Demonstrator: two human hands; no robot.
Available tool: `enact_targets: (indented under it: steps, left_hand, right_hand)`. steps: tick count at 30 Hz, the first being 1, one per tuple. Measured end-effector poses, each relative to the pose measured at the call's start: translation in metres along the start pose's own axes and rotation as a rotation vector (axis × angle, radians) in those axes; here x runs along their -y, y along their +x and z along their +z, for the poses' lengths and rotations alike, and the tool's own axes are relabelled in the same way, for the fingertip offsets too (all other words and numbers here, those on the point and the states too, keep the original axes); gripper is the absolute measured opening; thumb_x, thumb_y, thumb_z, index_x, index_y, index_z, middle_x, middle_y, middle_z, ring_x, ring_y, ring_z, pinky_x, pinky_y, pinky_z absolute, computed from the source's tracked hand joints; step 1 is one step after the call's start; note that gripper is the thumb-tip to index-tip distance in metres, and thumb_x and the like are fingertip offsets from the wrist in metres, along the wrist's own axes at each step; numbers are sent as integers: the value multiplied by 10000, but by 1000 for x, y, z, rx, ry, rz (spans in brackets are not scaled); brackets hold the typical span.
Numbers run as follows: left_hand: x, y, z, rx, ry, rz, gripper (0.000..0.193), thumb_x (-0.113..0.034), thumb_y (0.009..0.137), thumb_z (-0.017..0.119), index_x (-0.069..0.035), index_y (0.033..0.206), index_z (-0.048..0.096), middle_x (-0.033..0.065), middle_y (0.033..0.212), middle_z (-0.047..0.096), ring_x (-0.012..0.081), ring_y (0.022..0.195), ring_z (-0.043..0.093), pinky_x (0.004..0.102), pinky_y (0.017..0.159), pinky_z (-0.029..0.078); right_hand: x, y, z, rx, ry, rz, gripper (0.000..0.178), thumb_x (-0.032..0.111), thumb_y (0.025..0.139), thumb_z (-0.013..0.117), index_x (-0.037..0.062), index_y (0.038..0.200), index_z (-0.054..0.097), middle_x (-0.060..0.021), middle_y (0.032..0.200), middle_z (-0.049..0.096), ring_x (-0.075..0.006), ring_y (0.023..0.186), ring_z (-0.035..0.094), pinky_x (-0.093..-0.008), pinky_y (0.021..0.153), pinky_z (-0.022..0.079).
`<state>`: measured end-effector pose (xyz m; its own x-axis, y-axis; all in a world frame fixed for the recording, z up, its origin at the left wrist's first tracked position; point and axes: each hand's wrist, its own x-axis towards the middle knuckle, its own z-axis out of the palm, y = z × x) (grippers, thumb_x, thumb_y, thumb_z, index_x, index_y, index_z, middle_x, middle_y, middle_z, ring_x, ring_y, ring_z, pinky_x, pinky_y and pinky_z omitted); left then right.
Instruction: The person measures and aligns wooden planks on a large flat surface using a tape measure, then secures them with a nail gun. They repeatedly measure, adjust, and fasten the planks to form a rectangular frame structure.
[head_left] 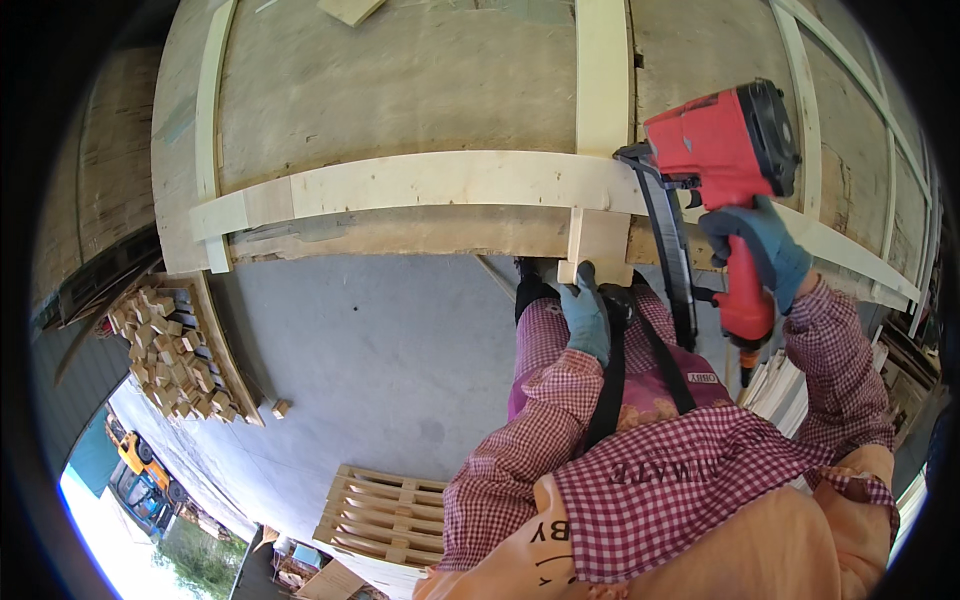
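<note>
My right hand [768,248], in a blue-grey glove, is wrapped round the handle of a red and black nail gun [712,140]. The gun's nose meets the long pale wooden strip [440,180] near where a crossing slat [603,80] joins it; I cannot tell whether it presses on the wood. A dark magazine [668,250] slants down from the nose. My left hand [587,318], also gloved, pinches the near end of a short wooden piece [600,245] that sticks out past the worktable's edge, under the strip.
The plywood worktable [400,90] bears more slats, one at the left [212,120] and others at the right. A pile of small wood blocks [175,355] lies at the left on the grey floor [370,340]. A wooden pallet [385,515] stands lower down.
</note>
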<state>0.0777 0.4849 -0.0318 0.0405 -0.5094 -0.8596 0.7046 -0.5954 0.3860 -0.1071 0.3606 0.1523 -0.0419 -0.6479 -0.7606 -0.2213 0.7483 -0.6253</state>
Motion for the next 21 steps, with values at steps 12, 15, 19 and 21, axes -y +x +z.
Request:
enact_targets:
  steps: [12,15,19,21]
  left_hand:
    - [6,-1,4,-48,5,55,608,-450,846,679,24,1171,479,110,1022,605,213,844,612,325,719,528]
    - [1,-3,8,-159,126,43,555,-359,914,618,-12,1299,418,129,1127,583,227,905,610,328,754,523]
    - [4,-1,4,-164,156,44,602,-415,915,599,-3,1314,417,136,1121,596,215,909,608,310,760,510]
    - [5,-2,3,-157,168,33,617,-417,919,591,14,1322,409,145,1128,595,215,915,607,303,758,506]
  right_hand:
    - [-6,1,1,0,81,72,163,106,837,608,-2,720,571,-48,615,527,-142,546,527,-287,543,472]
    - [-13,-4,3,-54,44,36,169,109,831,621,-1,713,570,-49,616,535,-145,544,527,-286,558,472]
    - [-14,-11,-7,9,19,16,150,107,819,633,-13,733,606,-61,615,554,-159,565,571,-295,571,485]
    - [-8,-10,-7,3,36,40,141,103,822,630,-23,759,620,-68,623,560,-168,577,585,-306,568,493]
